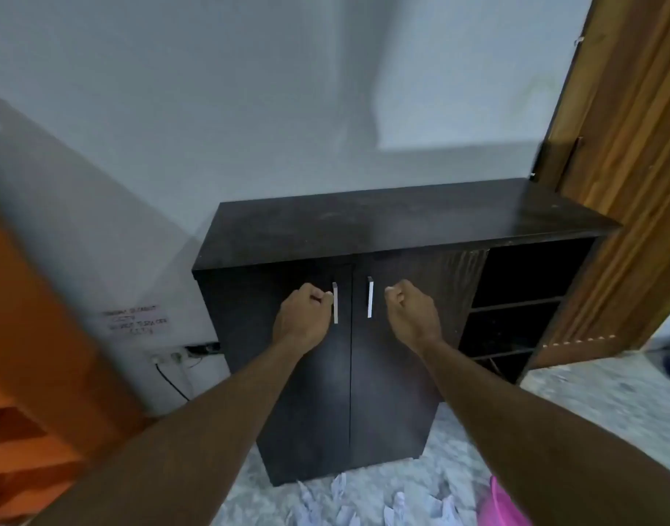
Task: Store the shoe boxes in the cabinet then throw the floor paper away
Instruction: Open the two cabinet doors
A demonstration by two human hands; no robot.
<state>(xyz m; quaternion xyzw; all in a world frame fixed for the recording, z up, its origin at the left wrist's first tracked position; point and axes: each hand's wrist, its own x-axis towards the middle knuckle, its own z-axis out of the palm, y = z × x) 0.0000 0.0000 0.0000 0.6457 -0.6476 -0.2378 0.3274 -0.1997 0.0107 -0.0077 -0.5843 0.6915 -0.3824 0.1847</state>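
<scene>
Fingers of the left hand [301, 317] curled right beside the cabinet [363, 358] left handle [335, 302], right hand [409, 313] curled empty near the other; wall note [136, 321] unreadable; paper [341, 499] lay below the cabinet.

Dark cabinet [363, 229] against wall, both doors closed, crumpled white floor paper [341, 503] at its base

I saw both my arms stretched toward the dark cabinet [363, 229], its two doors closed. My left hand [301, 317] curled just beside the left handle [335, 302]; my right hand [411, 311] curled near the right handle [370, 297]. Crumpled paper [341, 499] lay on the floor below.
</scene>
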